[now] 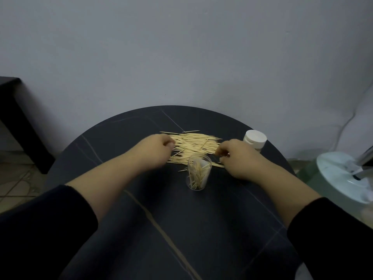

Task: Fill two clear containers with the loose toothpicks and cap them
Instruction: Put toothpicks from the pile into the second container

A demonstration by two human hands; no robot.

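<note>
A heap of loose toothpicks (193,145) lies spread across the middle of the round dark table (153,219). An uncapped clear container (199,172) stands upright just in front of the heap, partly filled with toothpicks. A second container with a white cap (255,139) stands at the right behind my right hand. My left hand (156,151) has its fingers curled at the heap's left edge, pinching toothpicks there. My right hand (236,156) pinches toothpicks at the heap's right end, fingers curled. My fingertips hide how many each hand holds.
A white round fan base (343,176) with a metal stem sits off the table's right edge. A dark piece of furniture (18,118) stands at the far left against the grey wall. Tiled floor shows at the lower left.
</note>
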